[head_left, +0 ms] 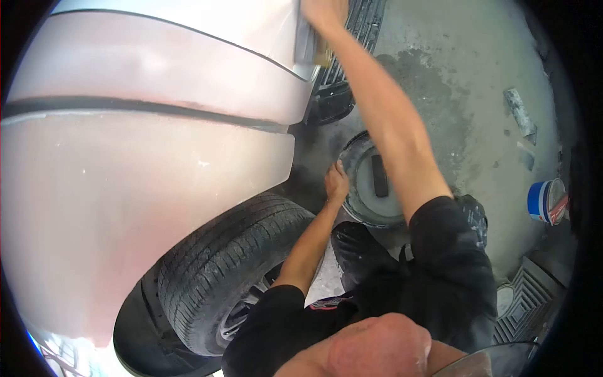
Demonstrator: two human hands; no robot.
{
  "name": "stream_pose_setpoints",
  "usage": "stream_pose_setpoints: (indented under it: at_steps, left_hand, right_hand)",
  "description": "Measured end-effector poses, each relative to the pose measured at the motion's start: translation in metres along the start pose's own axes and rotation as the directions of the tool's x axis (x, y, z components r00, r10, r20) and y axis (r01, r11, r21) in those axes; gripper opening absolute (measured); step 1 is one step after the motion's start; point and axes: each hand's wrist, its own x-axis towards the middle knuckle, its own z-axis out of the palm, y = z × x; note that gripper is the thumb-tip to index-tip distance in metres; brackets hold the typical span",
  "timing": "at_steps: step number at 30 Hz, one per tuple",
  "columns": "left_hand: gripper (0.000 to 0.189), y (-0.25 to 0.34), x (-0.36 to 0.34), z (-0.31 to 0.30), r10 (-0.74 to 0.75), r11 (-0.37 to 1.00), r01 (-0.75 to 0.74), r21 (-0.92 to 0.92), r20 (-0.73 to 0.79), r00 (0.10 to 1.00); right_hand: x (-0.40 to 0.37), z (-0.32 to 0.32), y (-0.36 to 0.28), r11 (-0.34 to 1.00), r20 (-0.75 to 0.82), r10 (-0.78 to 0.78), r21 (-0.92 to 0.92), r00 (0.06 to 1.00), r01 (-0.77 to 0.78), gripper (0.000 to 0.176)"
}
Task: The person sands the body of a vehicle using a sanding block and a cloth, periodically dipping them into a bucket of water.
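My left hand [337, 182] is at the near-left rim of a round black tub [353, 204], its fingers curled over the edge. Cloudy liquid fills the tub, and a dark rectangular block [380, 176] lies in it. At the top of the view my right hand [325, 14] reaches to the front corner of a pale, sanded-looking car body [169, 63], beside a headlamp with a yellowish part [325, 55]. The picture's edge cuts that hand off and its fingers are blurred.
A car tyre [226, 264] stands close at my left, under the wheel arch. A dark grille [361, 38] is beyond my right forearm. To the right are a blue and white bucket [545, 201], a dusty strip [519, 110] on the concrete floor and a ridged mat [524, 298].
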Motion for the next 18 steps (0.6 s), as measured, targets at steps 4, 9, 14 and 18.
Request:
stream_pose_setpoints:
  at_steps: [4,9,14,18]
  left_hand:
    - [0.050,0.016,-0.008,-0.015,-0.052,0.993,0.055,-0.107,0.029,0.998]
    - [0.050,0.003,-0.001,-0.006,-0.051,0.997,0.054,-0.053,0.060,0.997]
    - [0.049,-0.001,-0.005,0.000,0.090,0.988,-0.092,-0.127,-0.021,0.996]
    - [0.047,-0.039,0.005,0.024,0.182,0.979,-0.180,-0.093,0.010,0.983]
  right_hand:
    - [-0.160,-0.039,-0.021,0.946,0.034,-0.290,0.165,0.957,0.281,0.059]
    - [-0.128,-0.028,-0.005,0.944,-0.030,-0.302,0.132,0.953,0.303,0.063]
    - [-0.132,-0.046,-0.035,0.976,0.089,-0.127,0.190,0.988,0.108,0.062]
    - [-0.156,-0.033,-0.032,0.936,-0.049,-0.290,0.193,0.956,0.294,0.053]
